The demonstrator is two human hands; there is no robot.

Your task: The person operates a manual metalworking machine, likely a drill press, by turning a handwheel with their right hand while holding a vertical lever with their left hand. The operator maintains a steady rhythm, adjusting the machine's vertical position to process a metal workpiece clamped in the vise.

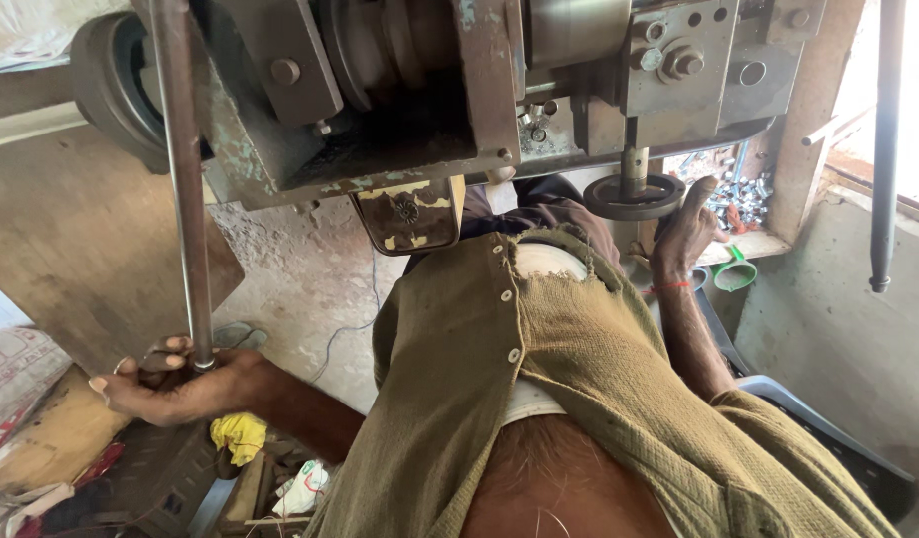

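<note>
The rod (183,179) runs off the top edge at eleven o'clock; the right hand (683,234) covers whatever lies under the handwheel (634,195).

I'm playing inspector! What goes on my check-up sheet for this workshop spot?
Surface: dusty grey concrete floor under the machine.
Job's things: worn metal press; long steel rod; round disc on a short shaft.
Clutter: yellow cloth, printed sacks, pile of small metal parts, green scoop.
Grips: left hand closed round the rod's lower end; right hand open, fingers at the disc's edge.
Cables: thin wire lying on the floor.
Surroundings: concrete wall, bright opening above it.
</note>
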